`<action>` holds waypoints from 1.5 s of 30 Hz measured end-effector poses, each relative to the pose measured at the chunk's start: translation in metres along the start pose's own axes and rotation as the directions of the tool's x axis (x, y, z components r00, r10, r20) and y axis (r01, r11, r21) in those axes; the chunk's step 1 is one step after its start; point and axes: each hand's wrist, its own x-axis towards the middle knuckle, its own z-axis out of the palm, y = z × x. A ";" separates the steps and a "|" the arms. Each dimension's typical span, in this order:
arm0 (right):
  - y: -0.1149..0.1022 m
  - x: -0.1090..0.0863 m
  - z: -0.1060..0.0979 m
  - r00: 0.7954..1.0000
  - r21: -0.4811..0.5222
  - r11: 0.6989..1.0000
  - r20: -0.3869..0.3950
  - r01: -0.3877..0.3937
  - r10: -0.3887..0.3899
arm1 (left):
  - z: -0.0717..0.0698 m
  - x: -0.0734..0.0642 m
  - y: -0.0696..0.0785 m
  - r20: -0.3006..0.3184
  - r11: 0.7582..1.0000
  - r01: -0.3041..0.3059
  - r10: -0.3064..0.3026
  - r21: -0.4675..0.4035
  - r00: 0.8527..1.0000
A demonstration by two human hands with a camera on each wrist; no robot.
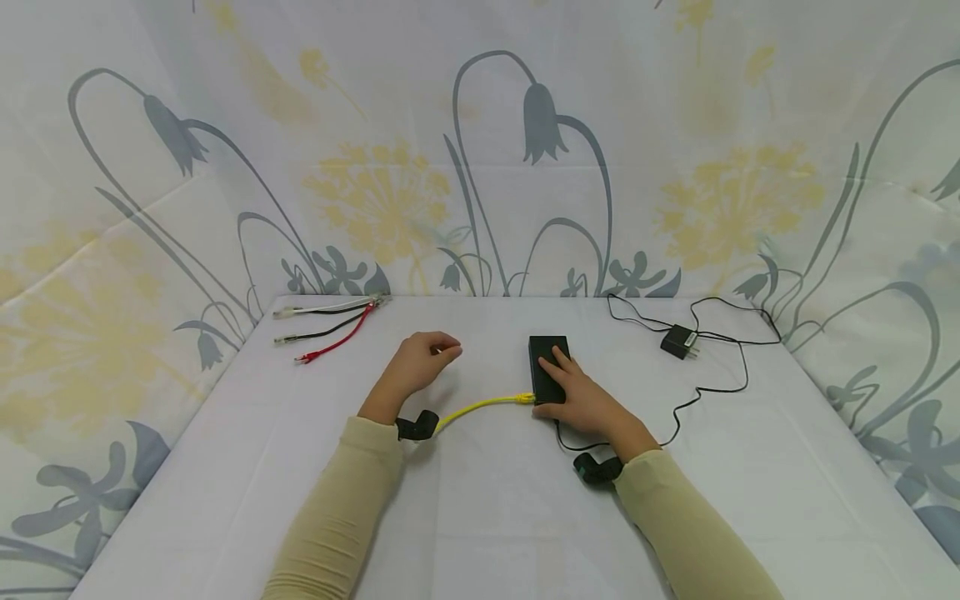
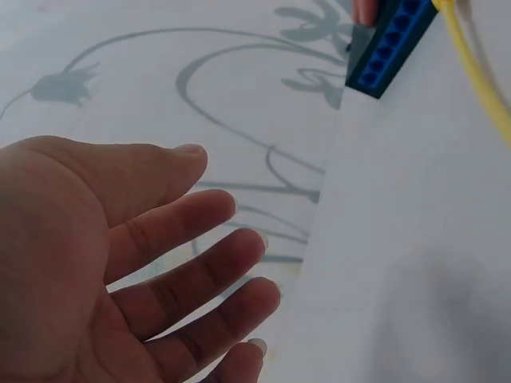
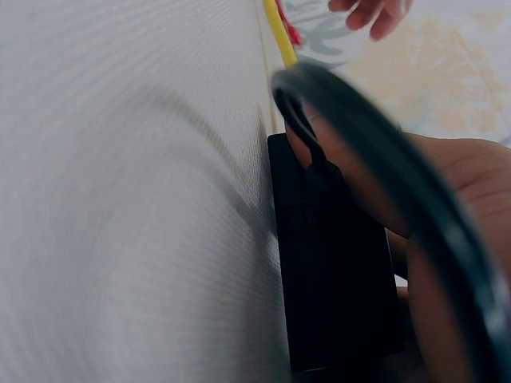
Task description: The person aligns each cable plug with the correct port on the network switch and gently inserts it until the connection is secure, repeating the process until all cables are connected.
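Head view: right hand (image 1: 581, 400) fingers flat on black box (image 1: 547, 367); left hand (image 1: 417, 364) relaxed, empty.

The place looks like a makeshift recording or test station rather than a lived-in room. A bench (image 1: 480, 517) draped in plain white cloth is enclosed at the back and both sides by hanging sheets (image 1: 390, 150) printed with grey bellflowers and yellow dandelions, which hide whatever lies beyond. The only goods on it are networking items: a small black switch (image 1: 546, 367), a yellow network cable (image 1: 480, 407), a few loose patch leads (image 1: 330, 329) and a power adapter (image 1: 678, 342).
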 end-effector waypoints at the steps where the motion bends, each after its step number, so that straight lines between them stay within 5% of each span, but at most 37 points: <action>1: 0.000 0.000 0.000 1.000 -0.001 1.000 0.000 0.000 0.000 | -0.003 0.000 -0.001 -0.003 1.000 0.007 -0.007 -0.002 1.000; 20: 0.002 0.001 0.001 1.000 -0.004 1.000 -0.004 -0.005 0.005 | -0.037 -0.001 -0.039 -0.092 0.994 0.105 -0.103 0.020 0.990; 31: 0.001 0.000 0.000 1.000 -0.005 1.000 -0.006 0.000 0.000 | -0.048 -0.005 -0.059 -0.128 0.981 0.195 -0.193 -0.001 0.973; 45: 0.001 0.000 0.001 1.000 0.000 1.000 -0.007 0.008 -0.008 | -0.057 -0.008 -0.080 -0.191 0.975 0.221 -0.216 0.005 0.958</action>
